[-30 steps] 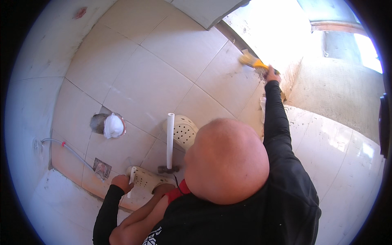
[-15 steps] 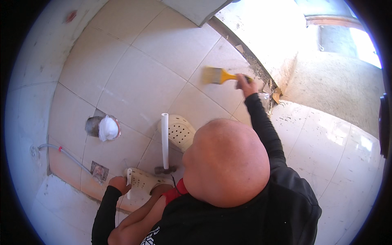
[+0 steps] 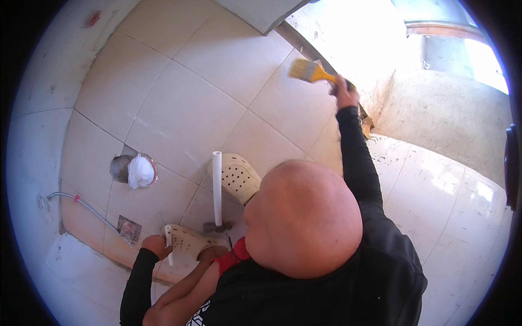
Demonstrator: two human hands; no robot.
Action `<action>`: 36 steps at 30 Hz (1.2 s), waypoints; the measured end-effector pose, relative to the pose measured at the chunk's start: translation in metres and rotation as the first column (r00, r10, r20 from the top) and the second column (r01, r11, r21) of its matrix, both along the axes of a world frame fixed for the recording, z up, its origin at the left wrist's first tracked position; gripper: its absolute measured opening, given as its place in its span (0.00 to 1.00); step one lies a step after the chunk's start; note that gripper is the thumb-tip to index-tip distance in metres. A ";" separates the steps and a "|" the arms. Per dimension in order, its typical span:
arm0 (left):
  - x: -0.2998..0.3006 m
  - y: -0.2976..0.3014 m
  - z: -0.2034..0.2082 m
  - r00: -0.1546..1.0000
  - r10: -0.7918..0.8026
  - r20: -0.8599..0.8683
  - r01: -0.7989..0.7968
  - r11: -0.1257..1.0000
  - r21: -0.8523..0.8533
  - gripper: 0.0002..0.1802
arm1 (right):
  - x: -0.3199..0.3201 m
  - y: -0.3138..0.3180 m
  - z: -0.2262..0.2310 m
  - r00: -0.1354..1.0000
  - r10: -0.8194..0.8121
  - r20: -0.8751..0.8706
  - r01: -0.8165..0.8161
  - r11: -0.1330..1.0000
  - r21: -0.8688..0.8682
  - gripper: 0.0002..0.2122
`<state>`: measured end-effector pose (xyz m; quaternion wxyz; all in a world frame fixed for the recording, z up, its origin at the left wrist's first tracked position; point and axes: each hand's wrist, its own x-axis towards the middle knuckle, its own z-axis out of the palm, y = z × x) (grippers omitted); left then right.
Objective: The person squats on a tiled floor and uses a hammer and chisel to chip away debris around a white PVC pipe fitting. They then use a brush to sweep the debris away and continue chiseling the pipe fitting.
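Note:
My right hand [image 3: 346,93] is closed around the handle of a flat paintbrush [image 3: 310,70] with yellow bristles. The brush is reached out toward the far right edge of the tiled floor [image 3: 217,76], its bristles slightly blurred. At the lower left, my left hand [image 3: 157,247] wraps round a short white tube [image 3: 169,242] held beside a cream clog [image 3: 187,239]. Between my feet a hammer [image 3: 217,187] with a long white handle stands upright, its dark head down on the floor. The other cream clog [image 3: 235,175] is just right of it.
A pipe opening stuffed with a white bag [image 3: 142,171] sits in a cut in the floor at left. A grey conduit [image 3: 89,205] runs from the wall to a small square cutout [image 3: 129,227]. Broken bits [image 3: 367,126] lie along the right edge, beside a wall panel [image 3: 261,13].
My right hand has moved the paintbrush farther away and to the right, toward the floor's edge. The left hand keeps its hold on the white tube, barely shifting.

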<state>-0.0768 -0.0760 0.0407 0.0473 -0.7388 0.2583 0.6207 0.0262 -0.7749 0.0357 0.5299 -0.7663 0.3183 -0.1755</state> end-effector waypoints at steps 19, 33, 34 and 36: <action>-0.005 0.005 -0.001 0.999 0.028 0.015 -0.028 0.999 -0.018 0.21 | -0.033 -0.019 -0.033 0.983 -0.184 -0.005 0.183 0.977 0.107 0.17; -0.006 0.006 0.000 0.992 0.116 0.051 -0.113 0.991 -0.070 0.21 | -0.064 0.021 0.009 0.969 -0.242 -0.058 0.248 0.948 0.200 0.13; -0.005 0.005 0.000 0.995 0.089 0.052 -0.086 0.994 -0.061 0.21 | -0.060 0.052 0.005 0.984 -0.151 -0.093 0.170 0.950 0.263 0.13; -0.003 0.004 0.000 0.998 0.045 0.047 -0.043 0.998 -0.043 0.20 | -0.063 0.105 -0.002 0.990 0.083 -0.112 -0.031 0.914 0.405 0.14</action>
